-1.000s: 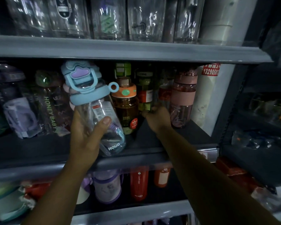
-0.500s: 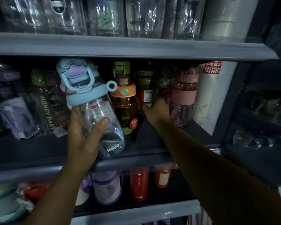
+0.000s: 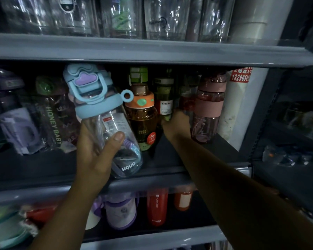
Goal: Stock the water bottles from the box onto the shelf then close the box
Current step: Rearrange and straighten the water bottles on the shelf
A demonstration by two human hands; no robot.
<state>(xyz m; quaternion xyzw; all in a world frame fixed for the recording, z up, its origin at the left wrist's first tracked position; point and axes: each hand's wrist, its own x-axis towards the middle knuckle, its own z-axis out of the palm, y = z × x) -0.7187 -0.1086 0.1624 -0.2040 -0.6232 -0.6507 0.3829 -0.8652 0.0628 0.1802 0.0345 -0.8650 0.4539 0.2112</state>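
- The clear plastic water bottle with a pale-blue lid [image 3: 114, 127] hangs over the front lip of the grey middle shelf [image 3: 197, 177]. It is tilted, lid up-left and base down-right.
- The left hand [image 3: 96, 156] wraps its body, thumb across the front.
- The right hand [image 3: 177, 125] reaches deeper, against a dark green bottle [image 3: 165, 98] beside the amber orange-lidded bottle [image 3: 143, 121]. Its fingers are hidden, so its grip is unclear.
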